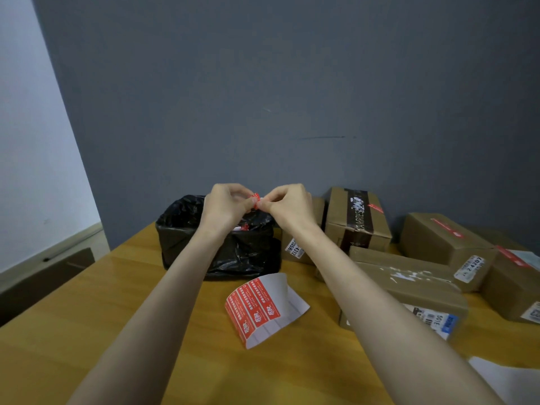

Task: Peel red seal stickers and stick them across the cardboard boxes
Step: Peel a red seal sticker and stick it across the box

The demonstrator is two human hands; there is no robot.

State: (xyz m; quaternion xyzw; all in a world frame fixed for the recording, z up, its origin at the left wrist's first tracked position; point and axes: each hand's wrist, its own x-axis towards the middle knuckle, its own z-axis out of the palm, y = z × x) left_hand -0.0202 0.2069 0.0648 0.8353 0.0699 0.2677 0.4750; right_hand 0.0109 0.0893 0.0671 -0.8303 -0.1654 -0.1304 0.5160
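At the left of the wooden counter point(87, 317) stands a bin point(181, 238) lined with a black plastic bag. White and red scraps point(242, 228) show inside it near the rim. The left hand point(226, 204) is raised over the bin, its fingers curled, with thumb and fingertips pinching one end of a small red seal sticker point(256, 199). The right hand point(289, 204) is just beside it, fingers curled the same way, and pinches the sticker's other end, so the sticker hangs between the two hands above the bin.

Below the hands, a curled sticker sheet point(257, 308) lies on the counter with a few red seals left on its backing. To the right, several closed cardboard boxes point(409, 290) sit close together, and some carry red seals across their tops. A white paper point(508, 381) lies at the near right corner.
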